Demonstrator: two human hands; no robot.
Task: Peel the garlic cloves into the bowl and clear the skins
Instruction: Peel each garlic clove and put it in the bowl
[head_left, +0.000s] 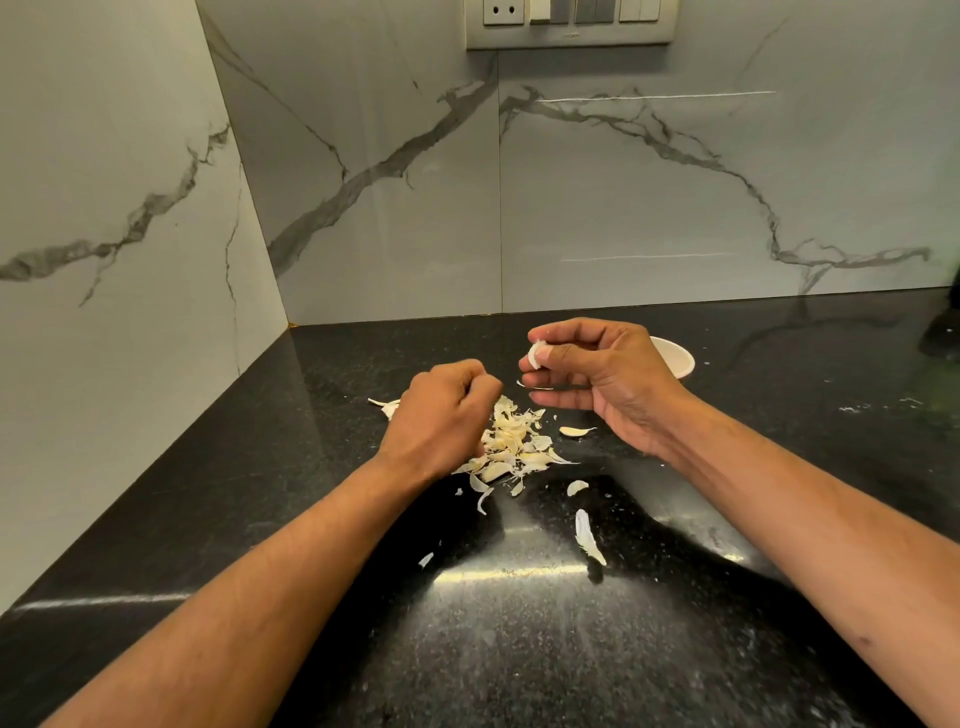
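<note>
Fingertips of the right hand (587, 374) pinched a garlic clove (535, 356) between thumb and forefinger, held above the counter (675, 649); the remaining fingers lay loosely spread beneath. The left hand (441, 415) was curled knuckles-up over the pile of skins (511, 447); whether it gripped a scrap of skin could not be determined, since its fingertips were hidden. The bowl (675, 358) stood just behind the right hand, largely screened by it, and its contents were not visible. Loose skins lay scattered nearer the person, among them one long strip (589, 535). A further clove-like piece (574, 431) rested just right of the pile.

Assessment: peeling appeared to be in hand, with clearing not yet begun. For a clean result, the clove should be checked all round for clinging skin before release, then lowered over the bowl's rim rather than tossed. Skins are best dropped onto the existing pile, so that one sweep later gathers them.
</note>
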